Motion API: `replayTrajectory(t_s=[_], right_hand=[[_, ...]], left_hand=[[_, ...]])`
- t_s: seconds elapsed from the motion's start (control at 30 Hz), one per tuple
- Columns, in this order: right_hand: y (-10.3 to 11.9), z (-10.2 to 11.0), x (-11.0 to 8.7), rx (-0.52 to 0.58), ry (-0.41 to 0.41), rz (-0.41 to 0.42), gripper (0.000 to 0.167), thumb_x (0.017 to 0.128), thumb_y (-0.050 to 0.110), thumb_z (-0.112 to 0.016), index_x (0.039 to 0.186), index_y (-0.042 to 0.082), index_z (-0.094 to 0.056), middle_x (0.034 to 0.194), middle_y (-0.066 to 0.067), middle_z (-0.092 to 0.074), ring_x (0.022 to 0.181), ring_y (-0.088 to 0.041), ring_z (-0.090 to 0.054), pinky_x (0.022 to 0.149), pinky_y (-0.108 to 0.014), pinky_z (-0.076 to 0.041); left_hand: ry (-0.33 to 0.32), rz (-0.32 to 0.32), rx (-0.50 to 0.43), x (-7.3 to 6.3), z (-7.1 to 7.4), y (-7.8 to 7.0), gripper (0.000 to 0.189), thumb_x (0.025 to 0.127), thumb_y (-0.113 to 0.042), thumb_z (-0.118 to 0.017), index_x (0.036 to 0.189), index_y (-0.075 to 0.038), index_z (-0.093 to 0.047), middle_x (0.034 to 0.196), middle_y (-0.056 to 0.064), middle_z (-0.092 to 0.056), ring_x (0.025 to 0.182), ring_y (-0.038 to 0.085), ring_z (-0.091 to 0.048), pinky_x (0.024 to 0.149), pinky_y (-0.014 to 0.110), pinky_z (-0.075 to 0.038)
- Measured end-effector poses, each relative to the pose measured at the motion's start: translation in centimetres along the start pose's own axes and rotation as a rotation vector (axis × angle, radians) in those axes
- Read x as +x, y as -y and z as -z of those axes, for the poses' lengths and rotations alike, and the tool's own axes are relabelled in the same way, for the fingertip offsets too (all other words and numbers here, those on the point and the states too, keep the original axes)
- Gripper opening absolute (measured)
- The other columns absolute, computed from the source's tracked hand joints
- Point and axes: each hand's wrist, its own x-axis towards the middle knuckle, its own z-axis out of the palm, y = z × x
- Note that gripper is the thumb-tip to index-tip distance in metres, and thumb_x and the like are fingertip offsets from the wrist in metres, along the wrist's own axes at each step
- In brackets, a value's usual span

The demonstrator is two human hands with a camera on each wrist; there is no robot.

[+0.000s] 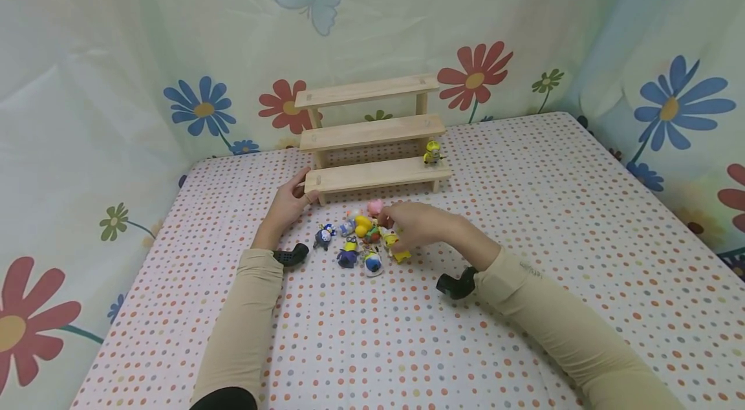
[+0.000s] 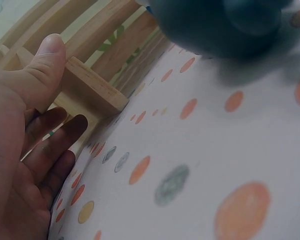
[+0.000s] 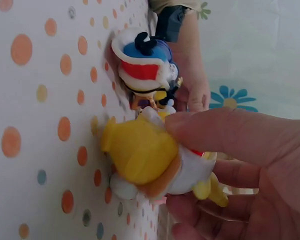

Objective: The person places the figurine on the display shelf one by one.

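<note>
My left hand (image 1: pixel 289 203) rests at the left end of a three-step wooden shelf (image 1: pixel 372 175). In the left wrist view its thumb lies by the lowest board, the other fingers loosely bent near the shelf leg. My right hand (image 1: pixel 421 227) holds a yellow and white toy figure (image 3: pixel 145 152) between thumb and fingers, low over the table at the right of a cluster of toys. That cluster has a yellow duck-like toy (image 1: pixel 363 225), a pink toy (image 1: pixel 375 206), a purple and yellow figure (image 1: pixel 348 253) and a blue and white figure (image 1: pixel 372 262).
A yellow minion figure (image 1: pixel 432 152) stands at the right end of the lowest step. Left of the cluster is a dark blue and white figure (image 1: pixel 324 237). A dotted cloth (image 1: pixel 524 203) covers the table, with a flowered curtain (image 1: pixel 372 22) behind.
</note>
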Motion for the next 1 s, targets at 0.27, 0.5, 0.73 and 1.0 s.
replayTrajectory(t_s=[0.27, 0.5, 0.73, 1.0], right_hand=[[-0.3, 1.0, -0.2, -0.080, 0.034, -0.016, 0.043, 0.080, 0.016, -0.074, 0.121, 0.008, -0.062, 0.119, -0.005, -0.058, 0.086, -0.013, -0.054, 0.081, -0.031, -0.048], [-0.7, 1.3, -0.2, -0.076, 0.025, -0.029, 0.040, 0.080, 0.017, -0.074, 0.117, 0.010, -0.061, 0.116, -0.004, -0.057, 0.089, -0.015, -0.052, 0.080, -0.031, -0.047], [-1.1, 1.2, 0.1, -0.041, -0.007, -0.007, 0.034, 0.079, 0.015, -0.071, 0.108, 0.008, -0.055, 0.098, -0.004, -0.056, 0.081, -0.015, -0.048, 0.071, -0.028, -0.043], [-1.7, 1.2, -0.3, 0.074, -0.014, -0.017, 0.032, 0.077, 0.010, -0.070, 0.100, 0.008, -0.047, 0.079, -0.003, -0.044, 0.066, -0.014, -0.038, 0.057, -0.026, -0.033]], left_hand=[[0.007, -0.009, -0.004, 0.1, 0.4, -0.1, 0.083, 0.086, -0.043, -0.065, 0.152, -0.017, -0.024, 0.151, 0.011, -0.034, 0.134, 0.030, -0.043, 0.104, 0.045, -0.042], [0.014, 0.005, -0.004, 0.4, 0.6, -0.2, 0.081, 0.086, -0.042, -0.065, 0.152, -0.017, -0.024, 0.153, 0.011, -0.033, 0.135, 0.029, -0.042, 0.104, 0.043, -0.043], [0.018, 0.018, -0.010, 0.4, 0.6, -0.3, 0.081, 0.087, -0.040, -0.066, 0.153, -0.020, -0.024, 0.153, 0.012, -0.033, 0.134, 0.029, -0.043, 0.103, 0.043, -0.043], [0.009, 0.011, -0.020, -0.1, 0.1, 0.2, 0.082, 0.086, -0.041, -0.066, 0.152, -0.017, -0.024, 0.152, 0.010, -0.034, 0.133, 0.029, -0.044, 0.103, 0.044, -0.043]])
